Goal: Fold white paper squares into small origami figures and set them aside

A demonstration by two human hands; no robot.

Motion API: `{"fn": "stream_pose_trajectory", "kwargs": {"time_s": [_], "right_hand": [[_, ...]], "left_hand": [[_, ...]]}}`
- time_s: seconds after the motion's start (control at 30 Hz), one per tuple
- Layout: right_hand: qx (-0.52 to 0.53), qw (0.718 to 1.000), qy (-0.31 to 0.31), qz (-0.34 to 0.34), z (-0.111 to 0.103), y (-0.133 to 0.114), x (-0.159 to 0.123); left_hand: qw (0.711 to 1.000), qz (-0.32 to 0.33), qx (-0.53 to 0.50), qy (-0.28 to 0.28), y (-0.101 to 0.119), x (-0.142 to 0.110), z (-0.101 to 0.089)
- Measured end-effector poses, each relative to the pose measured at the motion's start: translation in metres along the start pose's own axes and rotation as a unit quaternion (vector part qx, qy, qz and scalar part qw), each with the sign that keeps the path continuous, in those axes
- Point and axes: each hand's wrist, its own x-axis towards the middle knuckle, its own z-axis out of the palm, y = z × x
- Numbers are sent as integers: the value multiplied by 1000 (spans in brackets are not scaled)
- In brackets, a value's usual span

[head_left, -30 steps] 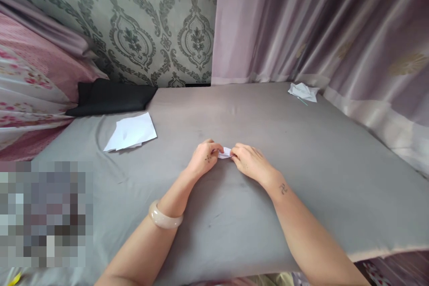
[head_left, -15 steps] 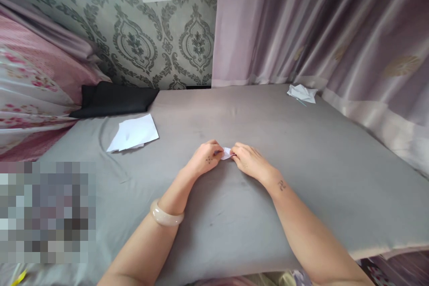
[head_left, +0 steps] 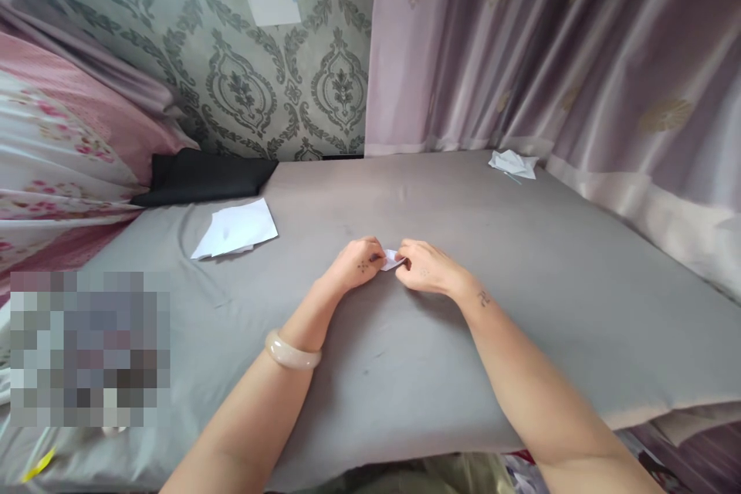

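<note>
A small folded piece of white paper [head_left: 390,259] is held between my two hands, just above or on the grey cloth [head_left: 440,386]; I cannot tell which. My left hand [head_left: 360,261] pinches its left end with thumb and fingers. On the other side, my right hand [head_left: 427,267] has its fingers curled and pinches the paper's right end. The fingers cover both ends, so only the middle shows. A pale bangle [head_left: 292,352] circles my left forearm.
White paper sheets [head_left: 243,228] lie to the left, near a folded black cloth [head_left: 211,176]. Crumpled or folded white papers [head_left: 514,164] sit at the far right by the curtain [head_left: 451,46]. A yellow strip [head_left: 39,465] is at the lower left, below a blurred-out patch.
My right hand's fingers have curled and shifted slightly at the paper's right end. My left hand keeps its pinch. The whole view has tilted a little.
</note>
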Motion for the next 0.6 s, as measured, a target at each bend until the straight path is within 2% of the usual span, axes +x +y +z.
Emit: {"fn": "stream_pose_trajectory", "kwargs": {"time_s": [0.1, 0.23, 0.6], "right_hand": [[3, 1000, 15, -3, 3, -2, 1], [-49, 998, 40, 17, 11, -8, 3], [-80, 995, 58, 15, 15, -4, 6]], "left_hand": [[1000, -7, 1, 12, 0, 1, 1], [1000, -16, 13, 17, 1, 2, 2], [999, 25, 14, 17, 0, 2, 0]]}}
